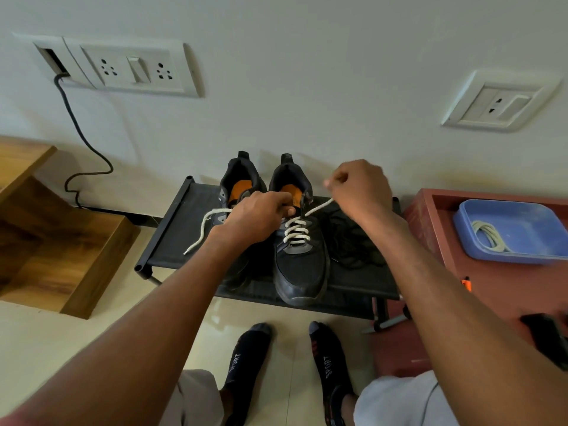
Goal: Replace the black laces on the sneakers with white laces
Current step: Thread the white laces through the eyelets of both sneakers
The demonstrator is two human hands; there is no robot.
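Note:
Two black sneakers with orange insoles stand side by side on a low black rack (172,241). The right sneaker (302,272) carries a white lace (295,231) threaded through several rows of eyelets. My right hand (361,190) pinches one end of that lace and holds it taut, up and to the right. My left hand (256,218) grips the sneaker's tongue area near the top eyelets, and the lace's other end (203,229) trails out to the left over the rack. The left sneaker (238,182) is mostly hidden behind my left hand. A heap of black laces (353,241) lies right of the sneakers.
A blue tray (519,222) with a coiled white lace (488,236) sits on a red cabinet (430,210) at the right. A wooden unit (61,241) stands at the left. A black cable (83,142) runs down the wall. My socked feet (289,358) stand before the rack.

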